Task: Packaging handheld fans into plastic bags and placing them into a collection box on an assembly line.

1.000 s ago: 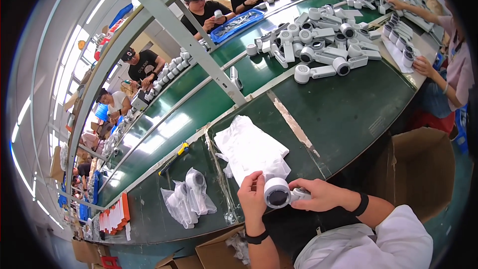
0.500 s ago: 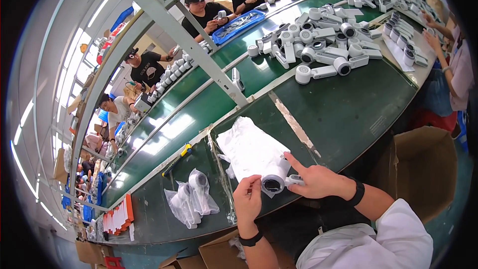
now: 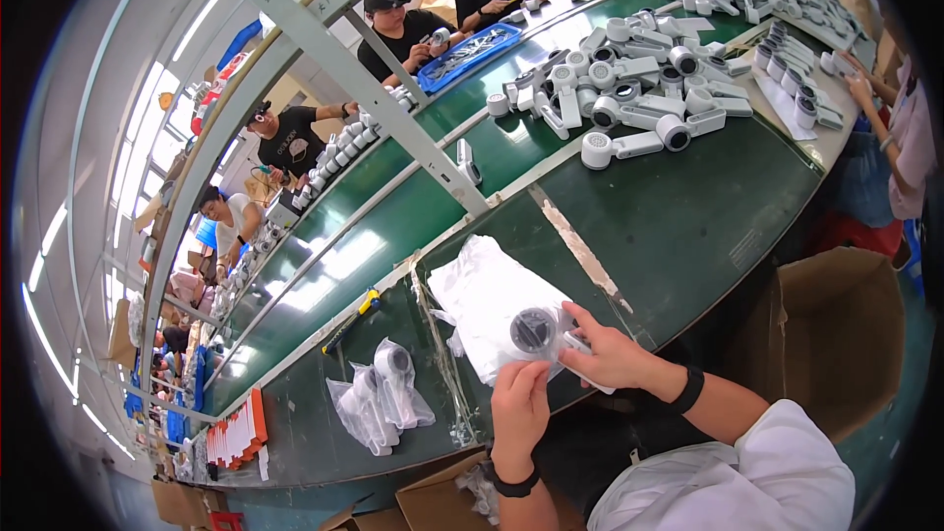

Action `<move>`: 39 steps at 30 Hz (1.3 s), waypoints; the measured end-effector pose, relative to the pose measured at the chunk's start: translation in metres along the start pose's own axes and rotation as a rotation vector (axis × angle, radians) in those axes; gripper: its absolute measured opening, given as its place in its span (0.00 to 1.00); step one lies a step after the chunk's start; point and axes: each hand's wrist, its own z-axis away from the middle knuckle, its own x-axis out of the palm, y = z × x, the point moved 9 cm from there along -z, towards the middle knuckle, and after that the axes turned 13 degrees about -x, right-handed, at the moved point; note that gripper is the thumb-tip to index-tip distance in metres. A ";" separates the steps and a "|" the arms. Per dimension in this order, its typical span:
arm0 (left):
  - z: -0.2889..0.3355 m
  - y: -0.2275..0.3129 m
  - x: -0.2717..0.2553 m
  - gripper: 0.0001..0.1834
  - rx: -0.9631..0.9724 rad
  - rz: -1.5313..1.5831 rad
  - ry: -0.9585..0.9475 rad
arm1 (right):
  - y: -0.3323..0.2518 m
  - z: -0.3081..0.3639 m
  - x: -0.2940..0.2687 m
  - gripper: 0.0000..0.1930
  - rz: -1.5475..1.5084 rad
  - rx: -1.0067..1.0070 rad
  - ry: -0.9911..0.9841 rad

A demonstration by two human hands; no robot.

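A white handheld device with a round, dark grey face is in front of me, above a stack of white plastic bags. My right hand is closed around its handle, index finger stretched alongside the round head. Just below the head is my left hand, with thumb and fingers pinched together. Whatever they pinch is too small or hidden to make out. To the left, bagged white devices lie on the dark green table.
A yellow-and-black tool lies at the far left edge, and orange-and-white boxes stand further left. Many loose white devices are heaped beyond. An open carton stands at right. Co-workers sit across the green belt and at far right.
The device's round head has tipped up, its dark face now toward me, and its handle has swung lower. My left hand has left the head's side and come below it.
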 end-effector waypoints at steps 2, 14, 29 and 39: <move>0.002 -0.001 0.006 0.05 -0.031 0.068 -0.024 | -0.003 0.002 0.003 0.41 -0.055 0.007 0.009; 0.026 0.017 0.034 0.06 -0.013 0.402 -0.472 | -0.006 -0.003 -0.001 0.34 -0.059 -0.238 0.148; 0.066 -0.059 0.080 0.28 -0.781 1.351 -0.129 | -0.020 0.015 0.027 0.12 0.004 -0.345 0.396; 0.058 -0.073 0.047 0.23 -0.566 1.549 -0.127 | -0.045 0.027 0.006 0.12 0.383 -0.694 0.482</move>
